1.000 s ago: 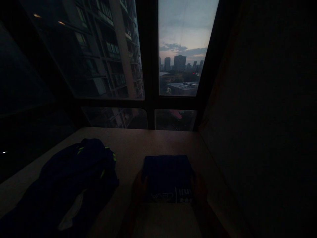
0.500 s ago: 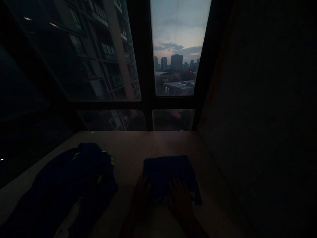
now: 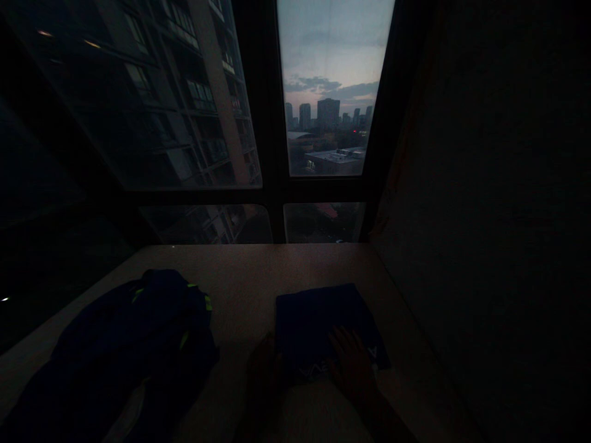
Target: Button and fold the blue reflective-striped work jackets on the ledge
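A dark blue folded cloth [image 3: 318, 320] with pale lettering along its near edge lies flat on the light surface [image 3: 244, 271]. My right hand [image 3: 353, 363] rests on its right part, fingers spread. At the cloth's near left edge is my left hand [image 3: 265, 363], very dark; how its fingers are bent is hard to make out. To the left lies a crumpled blue garment [image 3: 138, 326] with yellow-green marks, which neither hand touches.
Behind the surface stand windows with dark frames [image 3: 272, 191], showing a tall building [image 3: 184, 92] and a distant skyline. A dark wall [image 3: 484, 215] rises along the right side.
The folded cloth has shifted slightly to the right and turned a little, its far right corner now farther away. My right hand has moved right with it.
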### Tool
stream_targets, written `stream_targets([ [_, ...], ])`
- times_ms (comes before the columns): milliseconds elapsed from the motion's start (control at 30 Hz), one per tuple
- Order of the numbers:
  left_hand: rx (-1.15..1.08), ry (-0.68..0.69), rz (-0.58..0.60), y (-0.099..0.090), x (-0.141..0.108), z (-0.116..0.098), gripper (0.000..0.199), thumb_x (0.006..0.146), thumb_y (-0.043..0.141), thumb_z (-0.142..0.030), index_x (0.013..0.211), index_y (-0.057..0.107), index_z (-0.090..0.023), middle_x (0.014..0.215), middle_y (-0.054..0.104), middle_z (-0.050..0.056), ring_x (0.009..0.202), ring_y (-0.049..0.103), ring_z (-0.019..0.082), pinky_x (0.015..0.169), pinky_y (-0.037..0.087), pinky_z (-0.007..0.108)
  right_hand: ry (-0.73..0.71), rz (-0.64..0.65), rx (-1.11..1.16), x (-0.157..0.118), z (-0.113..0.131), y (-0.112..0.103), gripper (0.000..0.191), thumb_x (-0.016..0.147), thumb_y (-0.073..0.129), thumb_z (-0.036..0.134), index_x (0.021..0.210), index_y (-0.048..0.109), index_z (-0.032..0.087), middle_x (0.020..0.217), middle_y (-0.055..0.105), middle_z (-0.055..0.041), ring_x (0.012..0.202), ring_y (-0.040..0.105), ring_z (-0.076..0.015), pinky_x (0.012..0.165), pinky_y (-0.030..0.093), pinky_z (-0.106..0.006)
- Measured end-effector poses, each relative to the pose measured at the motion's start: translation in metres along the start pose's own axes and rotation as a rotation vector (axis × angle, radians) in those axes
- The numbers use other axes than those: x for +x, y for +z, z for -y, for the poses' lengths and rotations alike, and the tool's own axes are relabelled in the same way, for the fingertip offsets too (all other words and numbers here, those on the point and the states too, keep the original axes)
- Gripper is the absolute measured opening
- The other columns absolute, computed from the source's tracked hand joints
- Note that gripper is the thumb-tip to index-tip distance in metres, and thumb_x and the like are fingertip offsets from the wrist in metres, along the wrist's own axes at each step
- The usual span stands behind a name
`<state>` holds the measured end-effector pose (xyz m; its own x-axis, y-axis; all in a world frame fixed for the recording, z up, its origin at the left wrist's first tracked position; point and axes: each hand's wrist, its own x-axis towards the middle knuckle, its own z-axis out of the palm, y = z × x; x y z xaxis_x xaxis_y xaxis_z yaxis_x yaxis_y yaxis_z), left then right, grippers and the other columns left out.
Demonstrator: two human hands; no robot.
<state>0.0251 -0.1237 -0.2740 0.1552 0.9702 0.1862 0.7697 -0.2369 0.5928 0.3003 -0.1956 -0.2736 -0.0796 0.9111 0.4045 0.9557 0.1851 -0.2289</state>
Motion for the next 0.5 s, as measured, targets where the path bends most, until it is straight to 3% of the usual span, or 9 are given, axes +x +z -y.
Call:
stream_targets([
  [200,0.360,0.046,-0.050,0.015,0.002,-0.003,0.050,0.087,0.049,-0.031,0.135,0.059,-0.021,0.148,0.049,0.015,0.139,0.039,0.036,0.114,0.025,0.058,0.149,0.075,-0.023,0.044,-0.049,-0.005,0.053,0.091,0.049,0.043,0.141,0.052,0.026,0.151,0.046,-0.0066,0.142,0.035,-0.0305,0.117,0.022,-0.055],
  [333,0.433,0.065,0.002,0.022,0.000,-0.005,0.054,0.086,0.054,-0.035,0.139,0.055,-0.024,0.152,0.044,0.015,0.142,0.033,0.038,0.114,0.020,0.062,0.333,0.039,-0.098,0.079,-0.085,-0.004,0.051,0.092,0.045,0.039,0.140,0.054,0.022,0.151,0.044,-0.0095,0.143,0.032,-0.0319,0.118,0.017,-0.057],
  [500,0.467,0.062,0.030,0.022,-0.005,-0.005,0.054,0.087,0.053,-0.034,0.141,0.053,-0.027,0.153,0.042,0.013,0.141,0.033,0.038,0.113,0.021,0.062,0.440,0.026,-0.162,0.117,-0.128,0.002,0.051,0.091,0.041,0.031,0.140,0.052,0.019,0.151,0.045,-0.0121,0.143,0.029,-0.0318,0.116,0.015,-0.057],
])
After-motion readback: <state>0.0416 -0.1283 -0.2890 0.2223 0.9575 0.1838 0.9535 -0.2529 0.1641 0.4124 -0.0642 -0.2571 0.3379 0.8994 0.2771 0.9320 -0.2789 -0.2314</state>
